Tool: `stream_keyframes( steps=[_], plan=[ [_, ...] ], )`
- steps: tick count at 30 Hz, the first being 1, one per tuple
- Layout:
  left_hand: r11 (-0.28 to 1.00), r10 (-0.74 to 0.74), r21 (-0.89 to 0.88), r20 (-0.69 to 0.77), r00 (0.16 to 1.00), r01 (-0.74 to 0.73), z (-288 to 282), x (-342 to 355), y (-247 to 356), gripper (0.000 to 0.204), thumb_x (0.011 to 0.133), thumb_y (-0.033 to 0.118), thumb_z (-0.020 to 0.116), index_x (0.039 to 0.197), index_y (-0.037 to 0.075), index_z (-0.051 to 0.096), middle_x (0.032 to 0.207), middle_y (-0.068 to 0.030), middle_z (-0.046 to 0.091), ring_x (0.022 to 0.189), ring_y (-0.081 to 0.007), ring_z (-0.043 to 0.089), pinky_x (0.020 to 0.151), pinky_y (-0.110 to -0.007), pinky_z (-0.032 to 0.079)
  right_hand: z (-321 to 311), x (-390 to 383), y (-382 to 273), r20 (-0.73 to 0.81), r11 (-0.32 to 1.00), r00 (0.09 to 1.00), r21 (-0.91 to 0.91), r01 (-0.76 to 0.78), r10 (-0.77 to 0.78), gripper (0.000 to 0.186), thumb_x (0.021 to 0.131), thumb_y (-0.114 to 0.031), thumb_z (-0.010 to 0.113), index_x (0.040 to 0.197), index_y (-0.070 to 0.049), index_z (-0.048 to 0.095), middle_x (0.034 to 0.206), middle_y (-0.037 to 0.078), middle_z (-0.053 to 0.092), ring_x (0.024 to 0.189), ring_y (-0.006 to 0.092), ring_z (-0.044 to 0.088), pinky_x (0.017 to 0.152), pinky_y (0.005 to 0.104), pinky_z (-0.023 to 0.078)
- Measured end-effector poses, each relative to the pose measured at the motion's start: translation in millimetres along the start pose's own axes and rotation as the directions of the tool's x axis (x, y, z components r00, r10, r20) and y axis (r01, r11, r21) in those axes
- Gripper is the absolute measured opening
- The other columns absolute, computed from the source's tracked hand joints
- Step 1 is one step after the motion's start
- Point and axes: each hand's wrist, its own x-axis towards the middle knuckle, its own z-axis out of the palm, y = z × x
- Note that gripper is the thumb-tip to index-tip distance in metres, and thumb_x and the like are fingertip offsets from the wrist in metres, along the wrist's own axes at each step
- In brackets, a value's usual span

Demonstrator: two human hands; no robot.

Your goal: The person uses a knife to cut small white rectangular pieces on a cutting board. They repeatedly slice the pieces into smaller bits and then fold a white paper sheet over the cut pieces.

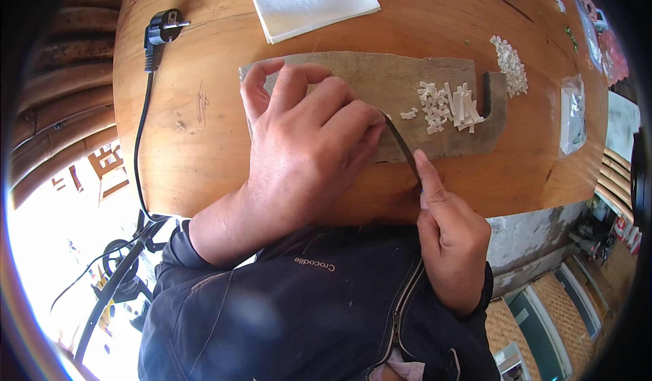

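My right hand is closed round the handle end of a knife, its index finger stretched along the back of the dark, narrow blade. The blade slants up and left to the fingers of my left hand. That hand arches over the left half of a worn wooden cutting board, thumb and index finger pressed together by the blade's tip. Whatever they pinch is hidden. On the board's right part lies a small heap of white cut strips and cubes, with a few white bits closer to the blade.
Beyond the board's right end sits a pile of small white pieces. A clear plastic packet lies at the table's right. White sheets rest at the back. A black power plug and its cord run along the left side.
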Motion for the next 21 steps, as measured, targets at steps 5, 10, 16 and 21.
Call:
stream_keyframes(
  steps=[5,10,16,21],
  plan=[
    [1.000,-0.022,-0.015,0.021,1.000,0.022,-4.3,-0.3,-2.8,0.018,0.071,0.015,0.086,0.082,0.016,0.071,0.085,0.0015,0.063,0.099,-0.0241,0.061,0.098,-0.047,0.037,-2.0,3.6,-3.6,0.035,0.997,0.998,0.035,-0.062,0.060,0.060,0.090,0.011,0.060,0.147,-0.009,0.061,0.074,0.014,0.057,0.062,0.0130,0.051,0.062,0.0275,0.046],
    [0.999,-0.032,0.012,0.023,0.999,0.032,-9.1,3.1,0.9,0.020,0.068,0.013,0.089,0.080,0.014,0.073,0.083,-0.0008,0.065,0.094,-0.0254,0.061,0.090,-0.042,0.042,-6.0,-0.9,-1.1,0.034,0.986,0.996,0.141,-0.084,0.080,0.068,0.085,0.010,0.065,0.149,-0.011,0.058,0.074,0.015,0.058,0.062,0.0263,0.060,0.064,0.0363,0.053],
    [0.999,-0.033,0.003,0.021,0.999,0.033,-8.1,1.8,-1.7,0.020,0.067,0.014,0.089,0.081,0.013,0.074,0.083,-0.0014,0.065,0.096,-0.0257,0.061,0.091,-0.041,0.042,-3.7,2.2,-5.3,0.032,0.983,0.997,0.171,-0.073,0.068,0.055,0.093,0.008,0.061,0.145,-0.007,0.061,0.068,0.007,0.049,0.060,0.0091,0.045,0.058,0.0271,0.043],
    [0.999,-0.040,-0.003,0.011,0.999,0.040,-6.4,0.4,-3.0,0.019,0.068,0.014,0.088,0.081,0.013,0.074,0.084,-0.0012,0.066,0.097,-0.0257,0.061,0.093,-0.041,0.042,-1.4,2.9,-3.8,0.022,0.990,0.999,0.136,-0.044,0.041,0.055,0.092,0.008,0.061,0.145,-0.007,0.062,0.067,0.008,0.047,0.059,0.0108,0.045,0.057,0.0276,0.042]
  ],
)
